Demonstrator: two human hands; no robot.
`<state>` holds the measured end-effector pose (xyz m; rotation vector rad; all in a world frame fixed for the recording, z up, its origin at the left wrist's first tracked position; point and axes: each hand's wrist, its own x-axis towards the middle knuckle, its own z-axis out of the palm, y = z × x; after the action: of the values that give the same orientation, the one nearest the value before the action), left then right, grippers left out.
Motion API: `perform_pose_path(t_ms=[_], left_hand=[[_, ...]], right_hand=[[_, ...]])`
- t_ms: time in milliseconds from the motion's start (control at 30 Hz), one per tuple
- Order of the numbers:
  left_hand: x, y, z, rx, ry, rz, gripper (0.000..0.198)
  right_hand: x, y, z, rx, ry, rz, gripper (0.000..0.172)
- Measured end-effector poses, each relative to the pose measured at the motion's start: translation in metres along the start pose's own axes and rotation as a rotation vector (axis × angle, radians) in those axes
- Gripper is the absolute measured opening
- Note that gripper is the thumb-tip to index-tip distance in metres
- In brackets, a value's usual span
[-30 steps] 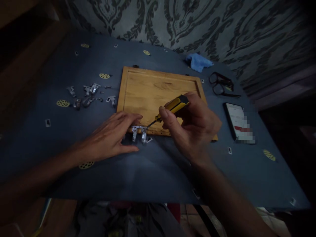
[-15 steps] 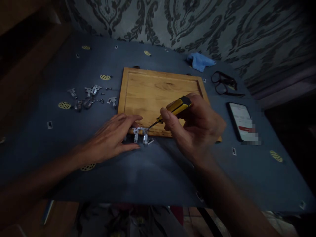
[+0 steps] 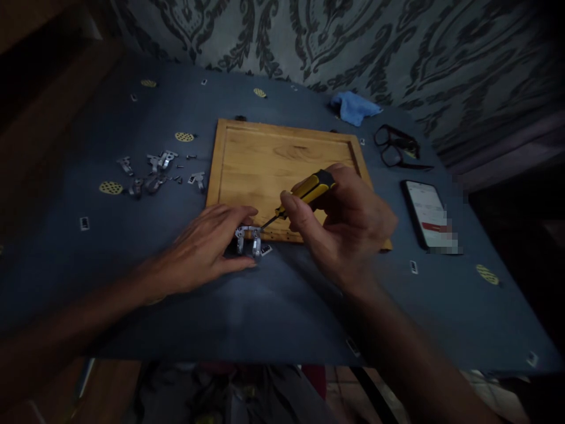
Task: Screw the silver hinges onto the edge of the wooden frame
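Observation:
A wooden panel (image 3: pixel 286 147) with a raised frame lies flat on the table. Two silvery metal hinges (image 3: pixel 256 242) sit side by side at its near edge. My right hand (image 3: pixel 348 224) is closed round the handle of a yellow and black screwdriver (image 3: pixel 311 189), whose tip points down at the right-hand hinge. To the left of the hinges is my left hand (image 3: pixel 207 241), fingers apart, forefinger over the panel's edge and thumb low in front. The hinges stand in the gap between them; whether a finger touches one, I cannot tell.
Several loose metal hinges (image 3: pixel 155 165) and small screws (image 3: pixel 178 178) lie left of the panel. On the right are a phone (image 3: pixel 430 215), eyeglasses (image 3: pixel 397 150) and a blue cloth (image 3: pixel 355 108). The patterned wall (image 3: pixel 304 41) borders the table's far side.
My left hand has edged slightly right toward the hinges. The screwdriver stays at the right-hand hinge in my right hand. The whole view has shifted a little.

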<state>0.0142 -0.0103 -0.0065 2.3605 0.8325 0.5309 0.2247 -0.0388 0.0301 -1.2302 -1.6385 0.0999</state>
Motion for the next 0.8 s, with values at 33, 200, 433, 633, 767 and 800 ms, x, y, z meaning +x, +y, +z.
perform_pose_path(t_ms=[33,200,433,633,767,800], left_hand=[[0.0001,0.0,0.0008,0.002,0.007,0.005,0.06],[0.0019,0.001,0.0015,0.014,0.008,0.011,0.055],[0.0051,0.0038,0.0037,0.021,0.023,-0.007,0.056],[0.0048,0.0033,0.0073,0.004,0.037,-0.008,0.054],[0.0051,0.0028,0.009,0.012,0.048,-0.002,0.057],[0.005,0.0029,0.0094,0.016,0.052,-0.001,0.058]], right_hand=[[0.0,-0.0001,-0.0001,-0.003,0.0,0.0,0.032],[0.0008,-0.0019,-0.0007,-0.023,-0.004,-0.033,0.03],[0.0013,-0.0009,-0.0016,0.013,-0.033,-0.015,0.029],[-0.0027,0.0009,-0.0026,0.009,-0.039,0.005,0.028],[-0.0034,-0.0044,-0.0045,-0.072,-0.035,-0.057,0.023],[-0.0032,-0.0055,-0.0051,-0.081,-0.042,-0.068,0.021]])
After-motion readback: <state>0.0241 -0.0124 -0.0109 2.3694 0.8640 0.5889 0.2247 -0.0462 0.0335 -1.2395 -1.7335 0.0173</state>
